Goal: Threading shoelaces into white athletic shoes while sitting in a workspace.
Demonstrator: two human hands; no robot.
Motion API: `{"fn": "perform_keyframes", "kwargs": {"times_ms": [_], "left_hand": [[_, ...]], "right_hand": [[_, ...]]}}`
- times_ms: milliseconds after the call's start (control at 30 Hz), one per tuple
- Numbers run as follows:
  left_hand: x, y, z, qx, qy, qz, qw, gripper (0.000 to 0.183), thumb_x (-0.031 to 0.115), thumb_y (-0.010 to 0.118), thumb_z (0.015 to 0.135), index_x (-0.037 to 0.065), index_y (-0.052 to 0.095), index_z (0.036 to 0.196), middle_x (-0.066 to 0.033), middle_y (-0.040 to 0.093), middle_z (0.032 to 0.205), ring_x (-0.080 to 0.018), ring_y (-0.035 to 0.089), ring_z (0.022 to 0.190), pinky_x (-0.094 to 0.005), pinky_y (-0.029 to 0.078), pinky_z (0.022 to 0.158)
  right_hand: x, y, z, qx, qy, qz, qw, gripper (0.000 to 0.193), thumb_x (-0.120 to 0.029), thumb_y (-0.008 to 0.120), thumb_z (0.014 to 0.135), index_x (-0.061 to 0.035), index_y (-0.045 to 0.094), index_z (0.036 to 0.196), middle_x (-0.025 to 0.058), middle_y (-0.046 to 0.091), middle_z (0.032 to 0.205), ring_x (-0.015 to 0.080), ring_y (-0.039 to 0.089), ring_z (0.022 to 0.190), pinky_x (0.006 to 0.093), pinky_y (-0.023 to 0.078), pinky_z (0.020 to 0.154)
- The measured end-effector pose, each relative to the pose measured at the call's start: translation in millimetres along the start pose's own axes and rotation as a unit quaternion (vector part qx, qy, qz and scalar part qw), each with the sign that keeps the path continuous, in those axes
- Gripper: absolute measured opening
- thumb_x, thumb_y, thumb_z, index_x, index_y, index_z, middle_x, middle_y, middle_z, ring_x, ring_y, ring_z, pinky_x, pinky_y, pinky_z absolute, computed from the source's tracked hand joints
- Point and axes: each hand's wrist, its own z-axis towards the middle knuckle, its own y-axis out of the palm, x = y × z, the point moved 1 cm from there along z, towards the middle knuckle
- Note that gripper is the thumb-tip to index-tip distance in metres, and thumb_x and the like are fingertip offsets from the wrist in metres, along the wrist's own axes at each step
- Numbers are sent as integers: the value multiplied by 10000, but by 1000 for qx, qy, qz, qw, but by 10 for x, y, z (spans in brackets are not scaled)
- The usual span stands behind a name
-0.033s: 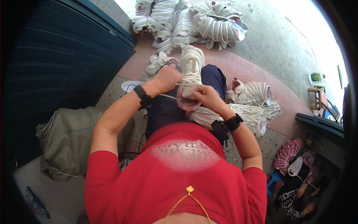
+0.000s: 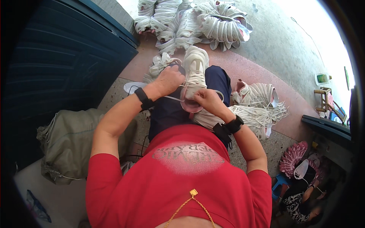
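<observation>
Right hand (image 2: 208,100) pinching the tongue (image 2: 191,92) of a pale shoe (image 2: 196,65), the shoe between both hands' fingers and reaching beyond them, left hand (image 2: 170,80) curled beside its laces (image 2: 195,79), cannot tell if gripping, bundled shoes (image 2: 223,30) well past the fingers

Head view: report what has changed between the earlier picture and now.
Only a slight change: the right hand and its black wristband have shifted a little to the left. No new grip or release is visible. The left hand, the pale shoe on the lap, and the shoes piled on the floor beyond look as they were.
</observation>
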Motion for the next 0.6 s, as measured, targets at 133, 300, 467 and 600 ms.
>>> {"fn": "perform_keyframes", "kwargs": {"times_ms": [133, 300, 467, 600], "left_hand": [[81, -67, -201, 68, 17, 79, 994, 38, 113, 603, 800, 94, 574, 815, -63, 599, 749, -244, 582, 877, -357, 477, 743], [136, 35, -346, 65, -55, 87, 993, 61, 97, 594, 809, 69, 565, 854, -82, 596, 756, -258, 589, 808, -362, 487, 698], [225, 51, -305, 137, -101, 58, 984, 93, 81, 582, 818, 49, 564, 903, -99, 589, 742, -274, 588, 791, -384, 494, 695], [230, 0, -296, 139, -118, 79, 980, 105, 76, 580, 823, 47, 559, 922, -102, 591, 751, -279, 590, 804, -383, 496, 708]], "right_hand": [[9, 363, 139, 137, -75, -200, 967, 180, -185, 593, 898, -11, 635, 874, 176, 694, 827, 348, 695, 764, 407, 550, 660], [-30, 559, 352, 163, -93, -314, 931, 151, -195, 598, 892, -49, 620, 859, 125, 690, 783, 275, 714, 710, 384, 560, 589], [1, 682, 397, 150, -84, -379, 909, 202, -227, 579, 913, -36, 619, 860, 118, 687, 772, 241, 709, 653, 371, 540, 502], [-168, 461, 90, 90, -195, -420, 882, 205, -213, 548, 927, -34, 598, 839, 75, 631, 704, 202, 641, 556, 350, 497, 485]]}}
